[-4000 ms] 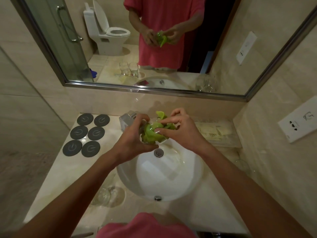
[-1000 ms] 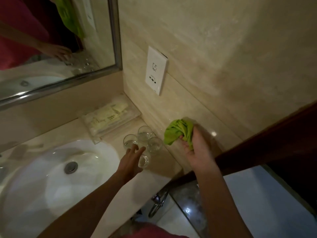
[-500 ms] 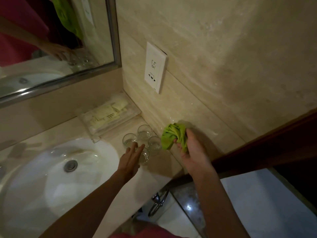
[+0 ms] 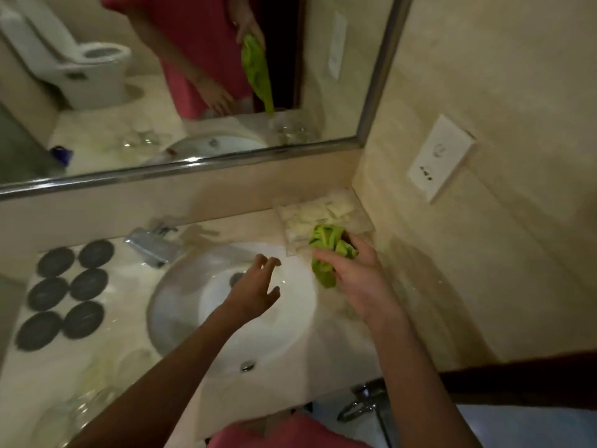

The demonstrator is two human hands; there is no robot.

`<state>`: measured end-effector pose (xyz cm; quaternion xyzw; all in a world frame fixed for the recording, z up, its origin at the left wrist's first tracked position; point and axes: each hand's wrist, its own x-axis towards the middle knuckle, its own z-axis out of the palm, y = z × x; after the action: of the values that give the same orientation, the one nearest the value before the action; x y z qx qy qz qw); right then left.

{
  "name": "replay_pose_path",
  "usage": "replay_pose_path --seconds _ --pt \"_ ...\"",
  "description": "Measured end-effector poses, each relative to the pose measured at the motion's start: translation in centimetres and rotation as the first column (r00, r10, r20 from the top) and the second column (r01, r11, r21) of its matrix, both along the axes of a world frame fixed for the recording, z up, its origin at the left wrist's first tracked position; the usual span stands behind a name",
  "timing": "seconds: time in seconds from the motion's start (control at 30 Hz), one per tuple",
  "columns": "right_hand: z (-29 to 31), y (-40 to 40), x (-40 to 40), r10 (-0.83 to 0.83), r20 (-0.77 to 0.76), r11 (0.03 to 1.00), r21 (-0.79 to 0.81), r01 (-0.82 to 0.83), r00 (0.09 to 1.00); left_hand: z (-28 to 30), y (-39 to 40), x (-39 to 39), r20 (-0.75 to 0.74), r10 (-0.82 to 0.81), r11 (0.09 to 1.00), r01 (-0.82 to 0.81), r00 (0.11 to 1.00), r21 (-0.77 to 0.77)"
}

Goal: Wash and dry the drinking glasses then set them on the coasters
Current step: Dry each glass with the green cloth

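Tabletop (image 4: pixel 135 318): pale stone, spans the lower left and centre of the frame; carries all items below.

Mirror (image 4: pixel 193 92): upper left; reflects a person in a pink shirt, a toilet, and blurred glassware on the counter.

Sink (image 4: pixel 181 305): white basin, centre; no glass in it, no water seen running.

Tap (image 4: pixel 151 247): chrome, just above the sink's upper left rim.

Tray (image 4: pixel 323 215): clear, with pale sachets, right of centre against the wall.

Coasters (image 4: pixel 64 295): six dark discs in two columns, left edge. All six bare; no glass set on any.

Glasses (image 4: pixel 93 392): clear, blurred, lower left near the tabletop's front edge, below the coasters; count cannot be told. Whether they are washed or dried cannot be told.

Right hand (image 4: pixel 358 273): right of centre, fingers clenched round the cloth.

Left hand (image 4: pixel 258 286): over the sink, fingers spread and relaxed, grasping nothing.

Cloth (image 4: pixel 326 253): green, bunched, overlapping the tray's lower edge in view.

Progress, as judged: placing is wholly outstanding, since every coaster is vacant; drying cloth in hand but no glass held, so a glass must be fetched next.
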<state>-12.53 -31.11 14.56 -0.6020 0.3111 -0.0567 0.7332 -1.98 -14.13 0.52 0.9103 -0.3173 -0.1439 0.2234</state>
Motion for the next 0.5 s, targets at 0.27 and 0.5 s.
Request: replay_pose_path --seconds 0.27,0.5 --pt "-2.0 10.8 5.7 0.269 -0.063 0.894 -0.356 -0.273 0.961 2.0 16.4 0.8 0.011 0.382 0.924 -0.382 0.924 -0.034" --pt "-2.7 19.6 7.6 0.486 -0.115 0.781 -0.387 -0.490 0.866 0.5 28.5 -2.6 -0.036 0.607 0.795 -0.607 0.794 0.014"
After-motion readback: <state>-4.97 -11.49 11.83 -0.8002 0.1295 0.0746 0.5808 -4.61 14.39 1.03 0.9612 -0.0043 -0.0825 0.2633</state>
